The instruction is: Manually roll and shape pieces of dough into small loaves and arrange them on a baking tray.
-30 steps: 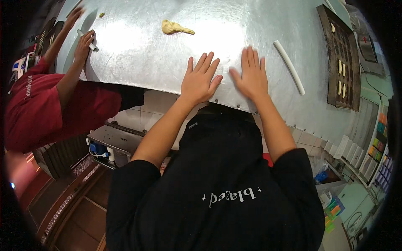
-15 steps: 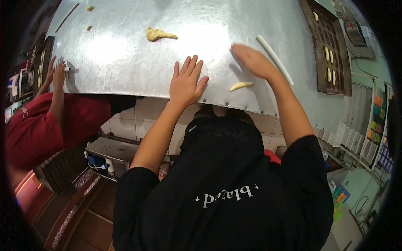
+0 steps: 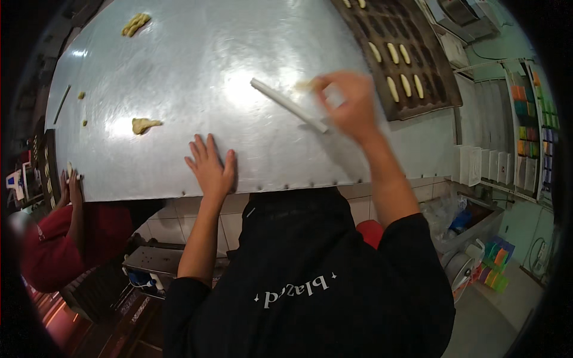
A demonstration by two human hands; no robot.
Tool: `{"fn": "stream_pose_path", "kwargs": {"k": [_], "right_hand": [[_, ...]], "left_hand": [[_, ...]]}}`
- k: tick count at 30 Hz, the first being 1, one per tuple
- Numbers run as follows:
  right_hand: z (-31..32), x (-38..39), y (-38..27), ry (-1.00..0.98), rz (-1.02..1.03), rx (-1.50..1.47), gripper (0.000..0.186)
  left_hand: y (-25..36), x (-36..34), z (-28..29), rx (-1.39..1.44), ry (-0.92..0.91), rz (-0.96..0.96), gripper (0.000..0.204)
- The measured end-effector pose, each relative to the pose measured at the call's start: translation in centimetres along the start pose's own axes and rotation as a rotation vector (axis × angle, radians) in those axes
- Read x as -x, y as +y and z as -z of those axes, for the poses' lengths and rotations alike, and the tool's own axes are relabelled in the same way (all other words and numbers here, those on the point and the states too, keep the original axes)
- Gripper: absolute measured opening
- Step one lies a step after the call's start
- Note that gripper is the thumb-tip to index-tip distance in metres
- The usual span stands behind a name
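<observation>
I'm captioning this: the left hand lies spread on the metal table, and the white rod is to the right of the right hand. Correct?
No: the head view shows the white rod to the left of the right hand. The rest stands.

My right grip (image 3: 353,102) is blurred, the pale piece (image 3: 305,86) in it smeared; the upper edge crops the tray (image 3: 440,100).
</observation>
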State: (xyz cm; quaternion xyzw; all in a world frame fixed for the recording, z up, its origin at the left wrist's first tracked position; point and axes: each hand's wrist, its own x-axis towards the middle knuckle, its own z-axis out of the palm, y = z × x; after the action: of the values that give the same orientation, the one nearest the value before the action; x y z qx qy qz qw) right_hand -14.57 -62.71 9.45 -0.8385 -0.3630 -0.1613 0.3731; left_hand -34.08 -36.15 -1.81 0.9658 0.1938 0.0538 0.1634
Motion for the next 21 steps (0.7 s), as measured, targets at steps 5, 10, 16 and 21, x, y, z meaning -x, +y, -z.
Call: {"fn": "stream_pose_path", "kwargs": {"k": [5, 10, 16, 21], "right_hand": [[13.8, -5.4, 11.1, 0.952, -0.023, -0.085, 0.02], [18.7, -4.5, 20.9, 1.003, -0.018, 0.181, 0.025], [12.2, 3.3, 31.1, -0.19, -0.821, 0.845, 0.054], [12.9, 0.9, 33.2, -0.217, -0.956, 0.512, 0.041]], "left_hand": [[2.8, -0.2, -0.1, -0.13, 0.039, 0.148, 0.07], [2.3, 0.0, -0.6, -0.115, 0.114, 0.132, 0.065], [1.8, 0.3, -0.6, -0.148, 0.135, 0.138, 0.063], [2.9, 0.2, -0.1, -0.137, 0.124, 0.144, 0.062]]}}
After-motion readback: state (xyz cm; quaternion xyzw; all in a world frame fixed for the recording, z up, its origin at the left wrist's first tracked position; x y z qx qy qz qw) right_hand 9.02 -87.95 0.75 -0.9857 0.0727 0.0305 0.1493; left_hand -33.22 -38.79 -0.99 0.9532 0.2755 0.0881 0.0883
